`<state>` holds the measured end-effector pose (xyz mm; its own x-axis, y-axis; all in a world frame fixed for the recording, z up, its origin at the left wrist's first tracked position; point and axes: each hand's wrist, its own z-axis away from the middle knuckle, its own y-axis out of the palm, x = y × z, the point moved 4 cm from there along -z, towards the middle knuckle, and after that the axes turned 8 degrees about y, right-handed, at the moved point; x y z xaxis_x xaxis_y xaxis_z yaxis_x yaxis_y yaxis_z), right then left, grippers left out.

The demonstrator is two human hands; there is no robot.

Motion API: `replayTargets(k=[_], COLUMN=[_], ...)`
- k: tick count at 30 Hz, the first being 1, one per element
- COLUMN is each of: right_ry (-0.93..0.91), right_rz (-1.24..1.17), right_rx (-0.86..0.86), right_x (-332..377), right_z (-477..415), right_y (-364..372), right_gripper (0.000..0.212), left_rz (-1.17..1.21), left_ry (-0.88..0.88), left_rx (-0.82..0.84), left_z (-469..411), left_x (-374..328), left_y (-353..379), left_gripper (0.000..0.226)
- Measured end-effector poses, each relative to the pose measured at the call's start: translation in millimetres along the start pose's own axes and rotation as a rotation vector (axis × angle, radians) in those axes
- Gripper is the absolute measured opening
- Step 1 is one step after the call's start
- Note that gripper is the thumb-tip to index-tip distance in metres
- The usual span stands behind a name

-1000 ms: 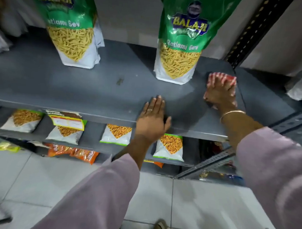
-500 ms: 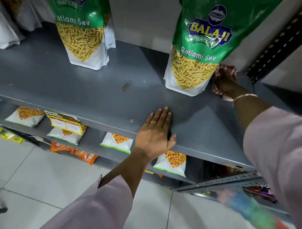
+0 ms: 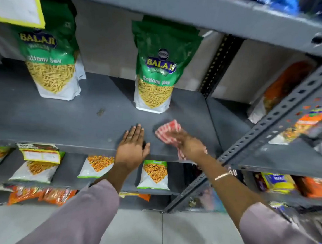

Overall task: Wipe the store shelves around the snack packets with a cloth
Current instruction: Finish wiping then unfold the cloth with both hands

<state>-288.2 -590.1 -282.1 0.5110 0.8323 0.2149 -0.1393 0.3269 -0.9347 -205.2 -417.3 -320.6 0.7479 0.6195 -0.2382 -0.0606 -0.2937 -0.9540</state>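
A grey metal shelf carries two tall green Balaji sev packets, one at the left and one in the middle. My right hand grips a red and white checked cloth and presses it on the shelf, in front of and slightly right of the middle packet. My left hand lies flat, fingers spread, on the shelf's front edge just left of the cloth. A small dark spot marks the shelf between the packets.
A lower shelf holds several small white snack packets and a yellow price tag. A perforated grey upright slants at the right, with more packets on the neighbouring rack. Another shelf runs overhead. Tiled floor lies below.
My right hand has drawn the cloth from beside the middle packet's right side forward and left to the shelf's front. My left hand has stayed flat on the edge. The view has tilted upward.
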Motion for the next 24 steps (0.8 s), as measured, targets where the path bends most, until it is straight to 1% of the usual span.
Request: replayTargets(k=[2, 4, 5, 6, 7, 8, 9, 10, 11, 12, 13, 15, 16, 17, 18, 19, 20, 21, 23, 24], right_ry=[-0.079, -0.123, -0.125, -0.109, -0.067, -0.021, 0.001, 0.006, 0.010, 0.023, 0.068, 0.208, 0.292, 0.369, 0.415, 0.426, 0.430, 0.429, 0.428, 0.433], right_rz=[-0.050, -0.158, -0.227, -0.336, -0.460, -0.592, -0.644, -0.622, -0.547, -0.504, -0.488, -0.503, -0.535, -0.574, -0.614, -0.641, -0.657, -0.668, -0.699, -0.733], right_rx=[0.112, 0.291, 0.309, 0.269, 0.180, 0.086, 0.025, -0.011, -0.010, -0.014, -0.069, -0.204, -0.230, -0.212, -0.161, -0.121, -0.101, -0.081, -0.044, -0.028], right_x=[3, 1, 2, 6, 10, 17, 26, 38, 48, 55, 56, 47, 40, 34, 32, 32, 34, 36, 38, 39], right_z=[21, 30, 33, 36, 36, 37, 35, 32, 27, 21, 15, 6, 3, 0, -2, -5, -7, -12, -18, -21], right_y=[-1, -8, -15, -24, -31, -35, -34, -31, -24, -15, -13, -15, -14, -10, -6, -2, 1, 5, 8, 8], right_gripper=[0.047, 0.042, 0.038, 0.034, 0.030, 0.023, 0.019, 0.022, 0.029, 0.034, 0.036, 0.030, 0.026, 0.025, 0.031, 0.040, 0.045, 0.042, 0.028, 0.027], left_rz=[0.033, 0.117, 0.185, 0.250, 0.322, 0.370, 0.396, 0.428, 0.460, 0.482, 0.497, 0.514, 0.511, 0.499, 0.488, 0.498, 0.535, 0.588, 0.709, 0.785], left_ry=[-0.007, -0.039, -0.060, -0.095, -0.155, -0.227, -0.283, -0.321, -0.347, -0.377, -0.406, -0.460, -0.476, -0.487, -0.495, -0.504, -0.517, -0.535, -0.585, -0.620], left_rx=[-0.003, -0.042, -0.077, -0.133, -0.149, -0.168, -0.203, -0.226, -0.237, -0.232, -0.208, -0.128, -0.070, 0.001, 0.058, 0.094, 0.113, 0.130, 0.125, 0.112], left_z=[2, 1, 2, 2, 3, 4, 5, 5, 5, 4, 1, -6, -11, -15, -19, -22, -25, -26, -26, -25], left_x=[-1, 0, -2, -3, -4, -4, -4, -4, -4, -4, -3, -3, -4, -7, -10, -14, -17, -19, -20, -20], left_y=[-4, -10, -17, -24, -32, -39, -45, -48, -48, -47, -45, -45, -44, -44, -43, -41, -37, -31, -25, -22], left_gripper=[0.060, 0.061, 0.065, 0.067, 0.063, 0.053, 0.045, 0.040, 0.038, 0.038, 0.039, 0.041, 0.042, 0.041, 0.041, 0.041, 0.041, 0.041, 0.038, 0.036])
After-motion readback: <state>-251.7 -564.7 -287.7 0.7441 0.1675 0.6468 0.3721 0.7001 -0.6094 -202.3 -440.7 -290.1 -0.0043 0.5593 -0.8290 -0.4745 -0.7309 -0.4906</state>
